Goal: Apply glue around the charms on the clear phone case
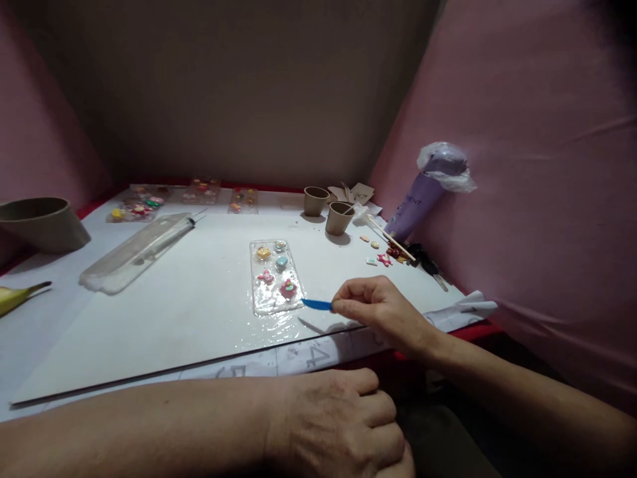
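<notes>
Left of our nearer right hand (pixel 379 303), the clear case (pixel 269 303) lies lengthwise away.
We pinch a blue blade (pixel 316 305) there; left hand (pixel 343 423) curled, contents hidden.

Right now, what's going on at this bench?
A person's right hand is pinching a blue tool, its tip at the near right corner of a clear, glossy case; I can't tell if they touch. The case lies on a white board and carries five small charms. The left hand is curled near the board's front edge, its palm hidden. Loose charms lie to the right, near two brown cups.
</notes>
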Motion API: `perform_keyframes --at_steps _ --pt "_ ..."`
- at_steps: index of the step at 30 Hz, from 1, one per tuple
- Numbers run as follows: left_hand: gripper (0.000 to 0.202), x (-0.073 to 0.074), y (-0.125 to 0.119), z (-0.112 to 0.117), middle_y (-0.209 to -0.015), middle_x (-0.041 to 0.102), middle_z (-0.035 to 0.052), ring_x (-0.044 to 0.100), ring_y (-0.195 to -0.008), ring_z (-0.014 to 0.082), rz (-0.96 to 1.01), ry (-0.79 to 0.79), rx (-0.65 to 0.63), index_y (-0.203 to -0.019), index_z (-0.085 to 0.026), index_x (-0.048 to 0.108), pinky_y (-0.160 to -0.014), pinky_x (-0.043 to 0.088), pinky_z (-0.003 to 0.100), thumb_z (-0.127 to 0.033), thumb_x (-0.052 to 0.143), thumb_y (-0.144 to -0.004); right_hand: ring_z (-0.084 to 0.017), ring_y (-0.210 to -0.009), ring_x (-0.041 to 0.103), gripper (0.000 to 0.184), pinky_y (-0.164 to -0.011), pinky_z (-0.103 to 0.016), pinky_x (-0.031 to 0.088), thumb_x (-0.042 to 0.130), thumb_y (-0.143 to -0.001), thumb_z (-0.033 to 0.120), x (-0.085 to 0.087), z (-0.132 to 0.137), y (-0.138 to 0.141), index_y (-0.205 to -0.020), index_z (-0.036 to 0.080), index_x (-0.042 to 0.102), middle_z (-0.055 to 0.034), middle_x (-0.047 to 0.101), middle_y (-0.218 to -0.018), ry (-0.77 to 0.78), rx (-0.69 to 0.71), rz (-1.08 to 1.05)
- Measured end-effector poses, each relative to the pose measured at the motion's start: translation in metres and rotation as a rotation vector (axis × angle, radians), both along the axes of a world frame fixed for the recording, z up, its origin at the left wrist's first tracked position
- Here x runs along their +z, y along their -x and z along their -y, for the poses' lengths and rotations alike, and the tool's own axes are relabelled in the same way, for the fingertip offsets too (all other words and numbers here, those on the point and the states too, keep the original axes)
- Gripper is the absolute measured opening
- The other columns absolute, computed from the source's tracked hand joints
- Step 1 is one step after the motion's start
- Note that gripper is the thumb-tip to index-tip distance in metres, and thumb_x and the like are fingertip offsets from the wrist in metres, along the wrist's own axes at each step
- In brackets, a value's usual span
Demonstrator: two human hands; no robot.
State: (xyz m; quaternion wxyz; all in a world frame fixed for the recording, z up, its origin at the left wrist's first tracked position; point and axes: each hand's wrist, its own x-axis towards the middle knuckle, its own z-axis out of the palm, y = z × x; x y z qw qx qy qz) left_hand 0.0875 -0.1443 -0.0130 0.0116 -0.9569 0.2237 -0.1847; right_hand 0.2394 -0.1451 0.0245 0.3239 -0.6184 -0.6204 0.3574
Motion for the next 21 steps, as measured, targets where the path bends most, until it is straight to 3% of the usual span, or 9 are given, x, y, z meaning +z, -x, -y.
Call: perform_keyframes --at_steps 5,10,15,21 --pt "0.018 -0.002 0.000 -0.001 -0.076 0.057 0.0013 0.048 -0.069 0.0155 0.018 0.039 0.024 -0.105 -0.011 0.065 -0.065 0.041 0.033 -0.020 0.059 -0.090 -0.011 -0.057 0.047 0.017 -0.057 -0.024 0.035 0.058 -0.070 0.028 -0.007 -0.042 -0.034 -0.063 0.014 0.066 0.0006 0.058 -0.058 -0.161 -0.127 0.137" --pt "0.016 -0.007 0.000 -0.001 -0.074 0.060 0.0001 0.050 -0.071 0.0152 0.046 0.094 0.044 -0.103 -0.009 0.064 -0.066 0.043 0.032 -0.018 0.061 -0.091 -0.013 -0.059 0.052 0.019 -0.059 -0.026 0.038 0.056 -0.069 0.026 -0.016 -0.080 -0.050 -0.063 0.015 0.070 -0.0021 0.062 -0.060 -0.262 -0.133 0.249" --pt "0.014 -0.008 -0.002 -0.003 -0.068 0.058 -0.0012 0.048 -0.063 0.0134 0.119 0.108 0.033 -0.087 -0.008 0.064 -0.063 0.042 0.031 -0.019 0.058 -0.093 -0.010 -0.052 0.045 0.017 -0.049 -0.023 0.031 0.058 -0.065 0.025 -0.015 -0.094 -0.044 -0.064 0.013 0.070 -0.0005 0.057 -0.055 -0.148 -0.136 0.183" --pt "0.012 -0.009 -0.003 -0.003 -0.067 0.058 -0.0013 0.048 -0.063 0.0138 0.148 0.114 0.031 -0.091 -0.007 0.063 -0.062 0.042 0.031 -0.019 0.063 -0.090 -0.007 -0.048 0.037 0.016 -0.046 -0.022 0.025 0.060 -0.064 0.024 -0.005 -0.084 -0.035 -0.066 0.011 0.070 0.0020 0.049 -0.050 -0.008 -0.051 0.130"
